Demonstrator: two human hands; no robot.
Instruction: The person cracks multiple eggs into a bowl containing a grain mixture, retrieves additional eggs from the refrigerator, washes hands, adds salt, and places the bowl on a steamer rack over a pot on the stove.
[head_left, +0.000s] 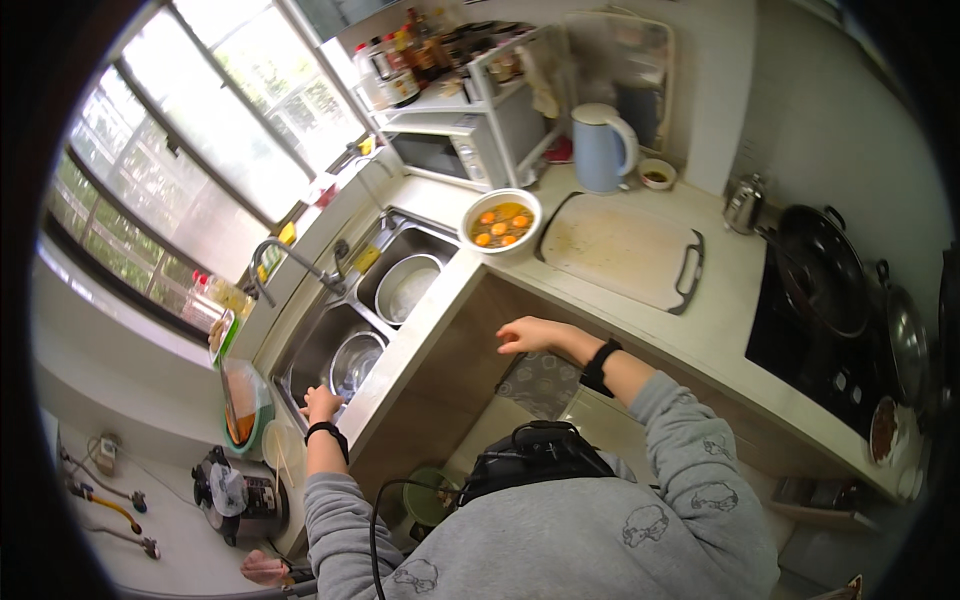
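My left hand (322, 403) is over the near end of the left sink basin (304, 367), beside a metal bowl (358, 365) that stands in the basin. Its fingertips are partly hidden, so I cannot tell whether they touch the bowl. My right hand (534, 335) hangs in the air in front of the counter edge, fingers loosely bent, with nothing seen in it. Beyond it, a white bowl (499, 220) with several raw egg yolks sits at the counter corner. A cutting board (619, 251) with a dark handle lies to its right.
A metal pot (409, 289) stands in the right basin under the curved faucet (289, 259). Behind the board are a blue kettle (598, 150) and a small bowl (657, 174). A black wok (821, 270) sits on the cooktop (795, 360). An electric cooker (238, 495) is at left.
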